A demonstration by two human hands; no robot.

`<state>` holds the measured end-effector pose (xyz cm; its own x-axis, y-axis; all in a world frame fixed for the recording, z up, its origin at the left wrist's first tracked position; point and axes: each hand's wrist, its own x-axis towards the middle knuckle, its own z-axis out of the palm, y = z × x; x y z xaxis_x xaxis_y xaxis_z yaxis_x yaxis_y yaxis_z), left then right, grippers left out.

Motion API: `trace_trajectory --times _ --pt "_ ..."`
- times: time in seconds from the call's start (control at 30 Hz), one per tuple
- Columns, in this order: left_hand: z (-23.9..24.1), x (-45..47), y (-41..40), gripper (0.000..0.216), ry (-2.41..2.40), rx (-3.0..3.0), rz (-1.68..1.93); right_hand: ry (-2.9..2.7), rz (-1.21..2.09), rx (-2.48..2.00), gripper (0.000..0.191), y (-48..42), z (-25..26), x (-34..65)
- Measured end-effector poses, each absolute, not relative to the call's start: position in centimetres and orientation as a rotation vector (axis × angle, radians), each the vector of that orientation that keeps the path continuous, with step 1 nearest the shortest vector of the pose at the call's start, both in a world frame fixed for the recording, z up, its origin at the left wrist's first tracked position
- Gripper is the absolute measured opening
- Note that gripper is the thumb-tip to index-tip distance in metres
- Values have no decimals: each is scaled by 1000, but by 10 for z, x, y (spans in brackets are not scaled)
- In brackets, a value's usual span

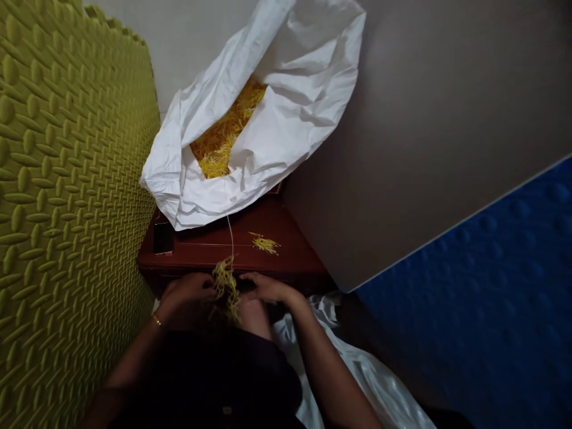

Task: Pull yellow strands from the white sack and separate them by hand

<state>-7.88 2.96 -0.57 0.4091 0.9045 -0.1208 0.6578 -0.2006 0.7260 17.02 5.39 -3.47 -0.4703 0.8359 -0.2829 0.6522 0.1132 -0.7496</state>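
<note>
A loose bunch of thin yellow strands [226, 287] hangs between my left hand [187, 295] and my right hand [268, 288], and the fingers of both hands pinch it. A fine pale thread [230, 238] rises from the bunch towards a white plastic bag [295, 77]. The bag lies open and crumpled, with a heap of the same yellow-orange strands [218, 140] inside. A small clump of strands [266, 243] rests on the dark red wooden surface [286, 223] in front of my hands. A thin gold bangle [156, 320] circles my left wrist.
A black phone [163, 237] lies at the left of the wooden surface. A green textured foam mat [67, 179] stands on the left, a grey-beige panel [424, 131] on the right, and a blue studded mat [482, 286] beyond it. White sheeting [357, 369] lies below my right arm.
</note>
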Motion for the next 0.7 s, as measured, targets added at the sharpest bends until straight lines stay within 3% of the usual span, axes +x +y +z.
trace_trajectory --times 0.07,0.13,0.27,0.4,0.53,0.63,0.7 --pt "7 -83 32 22 1358 1966 483 -2381 1092 -1545 48 55 -9 174" --pt "33 -81 36 23 1315 1934 655 -2433 992 -1329 32 57 31 172" --pt "107 -65 52 18 1077 1967 1080 -2107 663 -933 19 85 125 143" --pt "168 -44 102 17 1163 2175 1292 -2011 52 -1055 23 153 186 101" --pt "194 -44 170 18 1436 2491 1106 -2114 -300 -1167 29 215 198 88" --pt "192 -69 204 25 1873 2421 956 -2102 -344 -1512 36 236 186 107" --pt "185 -92 213 36 2116 2220 772 -2017 -287 -1769 30 241 175 126"
